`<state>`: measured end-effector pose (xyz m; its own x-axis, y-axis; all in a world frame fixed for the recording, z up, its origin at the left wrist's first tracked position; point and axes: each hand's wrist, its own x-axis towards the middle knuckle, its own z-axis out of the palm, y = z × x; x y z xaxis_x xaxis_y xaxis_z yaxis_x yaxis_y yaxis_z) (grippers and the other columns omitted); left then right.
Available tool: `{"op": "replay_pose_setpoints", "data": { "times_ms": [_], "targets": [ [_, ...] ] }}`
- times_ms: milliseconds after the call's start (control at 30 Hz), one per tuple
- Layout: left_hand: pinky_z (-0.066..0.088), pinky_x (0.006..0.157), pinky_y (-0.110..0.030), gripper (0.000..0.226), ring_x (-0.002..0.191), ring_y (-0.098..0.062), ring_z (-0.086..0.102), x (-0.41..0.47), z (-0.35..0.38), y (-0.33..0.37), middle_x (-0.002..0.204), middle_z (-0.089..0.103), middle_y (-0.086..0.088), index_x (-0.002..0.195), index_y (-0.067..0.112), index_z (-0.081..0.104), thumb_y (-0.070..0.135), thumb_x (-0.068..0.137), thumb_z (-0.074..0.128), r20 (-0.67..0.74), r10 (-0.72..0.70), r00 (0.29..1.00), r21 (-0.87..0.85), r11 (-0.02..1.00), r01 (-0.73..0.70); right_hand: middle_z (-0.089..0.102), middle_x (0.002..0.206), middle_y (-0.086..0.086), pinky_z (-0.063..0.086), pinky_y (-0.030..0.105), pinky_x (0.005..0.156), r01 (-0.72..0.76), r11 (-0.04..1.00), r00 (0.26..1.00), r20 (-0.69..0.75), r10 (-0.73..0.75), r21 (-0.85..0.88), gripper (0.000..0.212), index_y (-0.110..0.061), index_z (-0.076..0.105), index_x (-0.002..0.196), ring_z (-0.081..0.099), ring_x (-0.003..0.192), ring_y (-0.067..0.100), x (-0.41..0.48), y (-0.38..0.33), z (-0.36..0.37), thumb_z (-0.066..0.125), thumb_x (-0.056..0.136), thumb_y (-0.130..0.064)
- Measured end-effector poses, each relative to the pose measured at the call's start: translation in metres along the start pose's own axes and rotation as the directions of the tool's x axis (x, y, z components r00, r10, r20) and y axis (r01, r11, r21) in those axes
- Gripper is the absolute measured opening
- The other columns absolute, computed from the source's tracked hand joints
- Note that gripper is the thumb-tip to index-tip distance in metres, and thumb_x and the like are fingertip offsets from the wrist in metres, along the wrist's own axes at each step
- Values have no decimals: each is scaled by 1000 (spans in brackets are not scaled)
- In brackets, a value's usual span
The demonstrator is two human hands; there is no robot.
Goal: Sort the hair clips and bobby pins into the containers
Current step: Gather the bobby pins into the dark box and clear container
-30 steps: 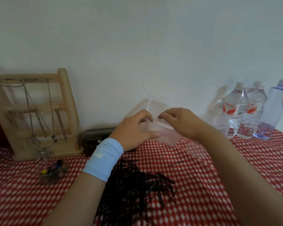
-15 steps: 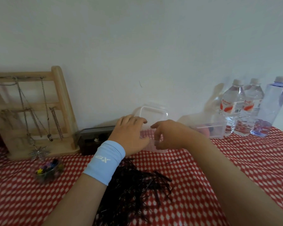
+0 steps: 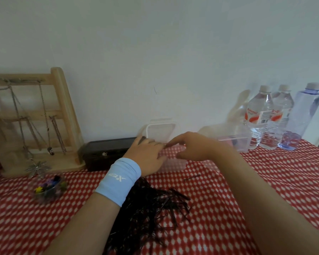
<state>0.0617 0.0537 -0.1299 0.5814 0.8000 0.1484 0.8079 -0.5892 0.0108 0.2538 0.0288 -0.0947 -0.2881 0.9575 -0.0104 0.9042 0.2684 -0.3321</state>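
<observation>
A heap of black bobby pins (image 3: 153,208) lies on the red checked cloth under my left forearm, and a single pin (image 3: 192,177) lies apart to its right. A small clear container (image 3: 175,163) stands on the cloth behind the heap. My left hand (image 3: 145,155), with a blue wristband, rests with flat fingers on the container's left side. My right hand (image 3: 191,147) hovers over its right side, index finger and thumb spread, holding nothing. A small clear bowl of coloured hair clips (image 3: 48,186) sits at the left.
A clear lid (image 3: 160,128) leans on the wall behind the hands. A second clear box (image 3: 234,138) stands at the right, beside three water bottles (image 3: 269,116). A dark box (image 3: 107,153) and a wooden jewellery stand (image 3: 31,122) are at the back left.
The clear container, held up in both hands a second ago, has come down onto the cloth. My right hand has let go and spread its fingers; my left hand has flattened on it.
</observation>
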Motion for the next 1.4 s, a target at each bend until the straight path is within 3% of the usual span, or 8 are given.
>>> {"op": "replay_pose_setpoints", "data": {
  "times_ms": [233,400,567,700,867,1067,1267,1400],
  "targets": [
    [16,115,-37,47,142,-17,21,-4,-10,0,151,37,5,138,27,47,40,93,50,-205,59,977,-41,997,-69,60,133,-3,39,25,100,14,1000,986,-164,-16,-14,40,-26,64,130,54,116,11,-7,-12,1,62,91,-20],
    [37,88,-26,13,102,-10,44,-21,-39,-3,104,56,11,101,26,63,28,88,61,-440,19,898,-234,963,-135,67,96,-14,54,29,87,-7,1000,980,-199,7,-2,27,-31,74,89,59,84,1,-39,-23,-8,58,86,-10],
    [47,74,-25,11,79,-1,55,-53,-53,6,85,54,20,100,29,64,31,92,57,-166,45,985,-301,949,-94,71,110,-9,51,27,95,-68,982,995,60,80,-174,31,-34,76,104,63,95,10,-62,-28,19,63,90,-10],
    [44,100,-31,36,115,-10,53,-76,-27,-2,123,56,11,126,33,59,45,92,55,9,23,1000,-249,968,-20,58,133,-1,45,24,96,-126,945,987,60,151,-303,46,-32,64,129,59,112,19,-60,-35,34,63,92,-4],
    [12,122,-38,75,148,-13,9,-95,13,-9,161,16,9,153,34,24,65,89,49,216,22,976,-249,968,33,61,127,-2,49,26,97,-146,956,985,55,165,-255,41,-28,68,122,61,108,19,-53,-41,46,65,90,-4],
    [31,112,-33,62,131,-8,33,-99,15,-19,144,41,12,142,34,44,59,87,57,83,18,996,-328,944,11,70,119,-9,50,20,95,22,1000,1000,3,-22,2,36,-27,71,120,63,100,3,-62,-53,44,60,93,-6],
    [22,118,-36,66,142,-17,22,-98,18,-18,155,30,5,150,28,32,61,94,44,111,-83,990,-275,955,111,47,145,-5,39,44,113,-55,965,930,339,143,-257,75,-31,41,150,47,133,20,-85,-46,26,68,80,-24],
    [27,115,-36,64,139,-16,27,-98,17,-17,149,37,4,147,30,38,61,92,47,122,-78,989,-326,938,114,49,133,-2,48,41,104,-21,972,942,321,97,-233,75,-32,45,144,52,121,22,-84,-52,41,73,75,-28]
  ]
}}
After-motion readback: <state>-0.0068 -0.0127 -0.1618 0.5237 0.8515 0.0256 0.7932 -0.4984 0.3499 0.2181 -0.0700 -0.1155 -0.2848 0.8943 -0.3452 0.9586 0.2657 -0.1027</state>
